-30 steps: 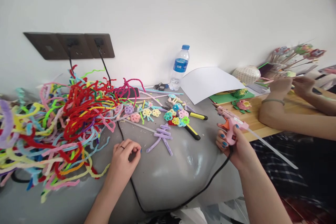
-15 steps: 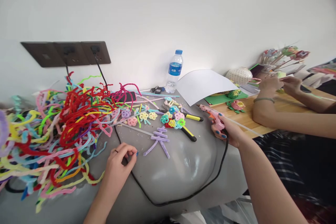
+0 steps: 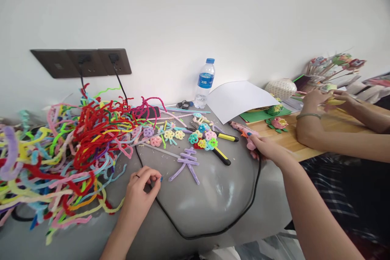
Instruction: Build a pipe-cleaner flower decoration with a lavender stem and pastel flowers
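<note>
My right hand [image 3: 268,149] grips a pink hot glue gun [image 3: 243,131], held low at the right edge of the grey table [image 3: 210,203]. Its nozzle points left, near a white paper sheet. From the gun, a black cord [image 3: 195,237] loops across the tabletop. My left hand [image 3: 141,189] rests on the table with curled fingers, thumb against fingertips, and nothing shows in it. Between the hands lies a purple pipe-cleaner piece [image 3: 189,161] with crossbars and two legs. Behind it sit several small pipe-cleaner flowers [image 3: 210,135] beside black-and-yellow handles [image 3: 222,155].
A tangled pile of colourful pipe cleaners [image 3: 94,142] covers the left side. A water bottle [image 3: 205,85] stands by the wall, next to the white paper [image 3: 240,99]. At right, a co-worker's arms [image 3: 335,136] rest over a wooden table [image 3: 307,146] with a craft flower [image 3: 278,124].
My right hand has lowered the glue gun to the table's edge, moving it left and turning it flatter. My left hand stays nearly in place. The co-worker's hands have shifted slightly.
</note>
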A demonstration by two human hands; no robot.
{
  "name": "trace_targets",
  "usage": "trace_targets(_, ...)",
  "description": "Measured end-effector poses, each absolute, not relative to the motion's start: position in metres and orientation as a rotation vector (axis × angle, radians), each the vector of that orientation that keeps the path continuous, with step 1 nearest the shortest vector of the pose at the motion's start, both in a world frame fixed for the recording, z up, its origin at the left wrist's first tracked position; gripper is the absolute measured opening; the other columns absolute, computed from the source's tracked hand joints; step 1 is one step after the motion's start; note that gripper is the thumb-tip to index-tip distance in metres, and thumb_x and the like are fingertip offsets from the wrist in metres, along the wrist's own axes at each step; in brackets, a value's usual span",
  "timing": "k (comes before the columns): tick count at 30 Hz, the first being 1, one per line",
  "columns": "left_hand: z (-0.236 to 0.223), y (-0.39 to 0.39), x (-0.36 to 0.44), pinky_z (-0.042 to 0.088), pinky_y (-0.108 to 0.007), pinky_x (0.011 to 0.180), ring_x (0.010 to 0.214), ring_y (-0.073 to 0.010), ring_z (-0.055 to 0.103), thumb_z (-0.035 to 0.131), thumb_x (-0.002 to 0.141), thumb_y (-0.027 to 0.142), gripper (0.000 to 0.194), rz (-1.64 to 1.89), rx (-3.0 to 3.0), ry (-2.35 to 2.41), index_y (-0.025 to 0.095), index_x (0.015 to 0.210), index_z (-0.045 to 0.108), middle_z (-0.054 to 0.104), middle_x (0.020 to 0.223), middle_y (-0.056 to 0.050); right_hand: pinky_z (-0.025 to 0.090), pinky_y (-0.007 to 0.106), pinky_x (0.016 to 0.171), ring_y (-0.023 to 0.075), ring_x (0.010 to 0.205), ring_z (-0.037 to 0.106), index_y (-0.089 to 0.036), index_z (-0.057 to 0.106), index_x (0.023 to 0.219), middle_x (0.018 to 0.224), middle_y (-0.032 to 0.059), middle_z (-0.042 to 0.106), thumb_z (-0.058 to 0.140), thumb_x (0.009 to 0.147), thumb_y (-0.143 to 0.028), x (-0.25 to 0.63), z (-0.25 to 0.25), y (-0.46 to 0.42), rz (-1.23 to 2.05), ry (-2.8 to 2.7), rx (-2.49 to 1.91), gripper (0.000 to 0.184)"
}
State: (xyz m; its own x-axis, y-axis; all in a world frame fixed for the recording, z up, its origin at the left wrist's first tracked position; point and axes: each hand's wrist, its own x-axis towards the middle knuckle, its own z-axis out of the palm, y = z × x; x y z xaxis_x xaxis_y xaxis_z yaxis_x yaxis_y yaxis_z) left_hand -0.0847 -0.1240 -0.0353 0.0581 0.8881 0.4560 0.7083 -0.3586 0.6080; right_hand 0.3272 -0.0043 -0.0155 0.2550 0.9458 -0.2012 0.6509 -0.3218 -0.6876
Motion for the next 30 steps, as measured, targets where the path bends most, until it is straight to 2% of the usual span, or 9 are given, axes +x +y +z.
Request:
trace_targets(4, -0.035, -0.124, -0.085, 0.045, -0.025, 0.068, 0.061, -0.0132, 0.059, 0.055, 0.087, 0.017, 0.013, 1.181, 2.115, 1.625, 0.025, 0.081, 0.063, 0.062, 0.070, 0.005, 0.041, 0.033, 0.047, 0.0221, 0.041, 0.056, -0.023, 0.057, 0.054, 0.041, 0.0053, 0.057, 0.054, 0.090, -0.049, 0.329, -0.009, -0.015, 0.722, -1.464, -2.316, 0.044)
trace_targets(8, -0.037, -0.123, -0.085, 0.044, -0.025, 0.068, 0.062, -0.0132, 0.060, 0.055, 0.088, 0.017, 0.013, 1.182, 2.106, 1.623, 0.025, 0.081, 0.063, 0.063, 0.071, 0.005, 0.040, 0.035, 0.055, 0.0285, 0.061, 0.063, -0.025, 0.056, 0.063, 0.060, 0.0080, 0.066, 0.062, 0.083, -0.051, 0.317, 0.003, -0.028, 0.446, -1.457, -2.397, 0.033)
trace_targets(12, -0.039, -0.124, -0.086, 0.044, -0.025, 0.069, 0.063, -0.0129, 0.059, 0.056, 0.087, 0.016, 0.013, 1.179, 2.081, 1.625, 0.025, 0.081, 0.063, 0.064, 0.072, 0.005, 0.046, 0.036, 0.063, 0.0270, 0.070, 0.066, -0.025, 0.058, 0.080, 0.075, 0.0065, 0.070, 0.060, 0.086, -0.044, 0.277, 0.011, -0.039, 0.285, -1.762, -1.915, 0.021)
trace_targets(14, -0.040, -0.124, -0.086, 0.044, -0.026, 0.071, 0.064, -0.0129, 0.059, 0.056, 0.087, 0.017, 0.012, 1.176, 2.064, 1.631, 0.025, 0.081, 0.064, 0.063, 0.073, 0.005, 0.051, 0.039, 0.075, 0.0290, 0.088, 0.067, -0.024, 0.062, 0.094, 0.094, 0.0092, 0.072, 0.057, 0.090, -0.039, 0.252, 0.009, -0.041, 0.257, -2.006, -1.566, 0.016)
trace_targets(16, -0.040, -0.125, -0.086, 0.044, -0.026, 0.071, 0.064, -0.0131, 0.059, 0.056, 0.088, 0.017, 0.012, 1.175, 2.048, 1.636, 0.025, 0.081, 0.064, 0.063, 0.073, 0.005, 0.050, 0.045, 0.092, 0.0329, 0.112, 0.062, -0.024, 0.062, 0.114, 0.119, 0.0124, 0.069, 0.059, 0.092, -0.034, 0.233, 0.003, -0.038, 0.225, -2.184, -1.396, 0.024)
trace_targets(19, -0.039, -0.125, -0.085, 0.044, -0.027, 0.071, 0.064, -0.0139, 0.060, 0.055, 0.088, 0.019, 0.013, 1.171, 2.035, 1.642, 0.024, 0.082, 0.064, 0.064, 0.072, 0.004, 0.046, 0.052, 0.100, 0.0383, 0.128, 0.051, -0.022, 0.053, 0.133, 0.137, 0.0172, 0.059, 0.064, 0.087, -0.028, 0.215, -0.008, -0.030, 0.160, -2.292, -1.415, 0.048)
trace_targets(21, -0.037, -0.125, -0.085, 0.044, -0.027, 0.070, 0.063, -0.0143, 0.060, 0.054, 0.088, 0.020, 0.013, 1.167, 2.035, 1.648, 0.024, 0.081, 0.064, 0.064, 0.072, 0.004, 0.044, 0.053, 0.101, 0.0388, 0.128, 0.050, -0.021, 0.050, 0.136, 0.137, 0.0177, 0.059, 0.065, 0.085, -0.024, 0.209, -0.013, -0.023, 0.143, -2.310, -1.445, 0.054)
trace_targets(25, -0.034, -0.125, -0.084, 0.045, -0.027, 0.071, 0.063, -0.0143, 0.060, 0.054, 0.089, 0.020, 0.013, 1.161, 2.056, 1.650, 0.025, 0.080, 0.063, 0.064, 0.071, 0.004, 0.045, 0.048, 0.093, 0.0357, 0.112, 0.056, -0.021, 0.057, 0.122, 0.118, 0.0125, 0.066, 0.063, 0.082, -0.020, 0.206, -0.012, -0.018, 0.130, -2.266, -1.466, 0.040)
trace_targets(30, -0.035, -0.125, -0.084, 0.045, -0.027, 0.071, 0.063, -0.0141, 0.061, 0.054, 0.089, 0.018, 0.013, 1.169, 2.063, 1.640, 0.024, 0.081, 0.062, 0.064, 0.072, 0.004, 0.043, 0.047, 0.094, 0.0340, 0.108, 0.059, -0.024, 0.059, 0.116, 0.116, 0.0102, 0.070, 0.066, 0.084, -0.028, 0.217, 0.005, -0.031, 0.146, -2.094, -1.443, 0.033)
